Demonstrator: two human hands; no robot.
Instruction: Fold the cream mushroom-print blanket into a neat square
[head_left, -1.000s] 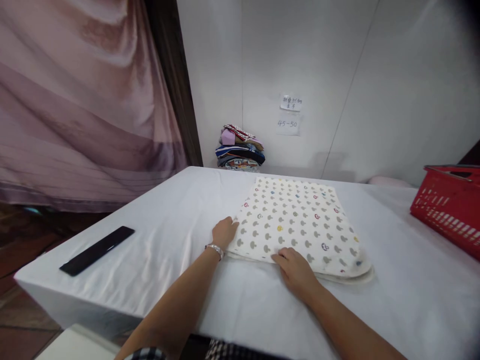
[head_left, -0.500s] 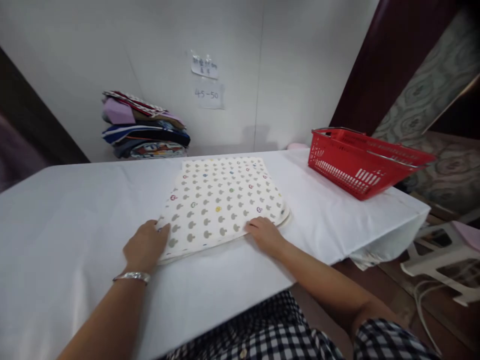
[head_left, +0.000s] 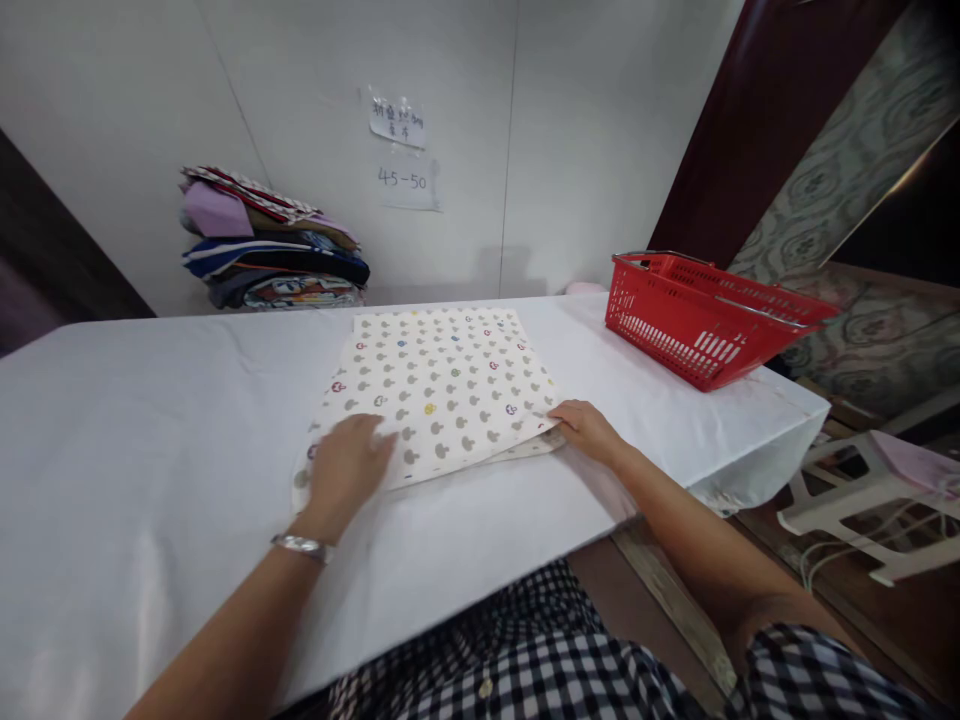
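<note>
While wall note (head_left: 406, 180) reads "45-50", left hand (head_left: 346, 470) flat on cloth (head_left: 439, 390), right hand (head_left: 589, 430) pinching its corner

A single head-worn camera looks forward and down from above the near edge of the white-covered surface (head_left: 150, 420), close over it. It faces the white wall (head_left: 585, 130) behind the surface, with the wall's paper notes (head_left: 401, 150) near the frame's centre. The view tilts slightly.
</note>
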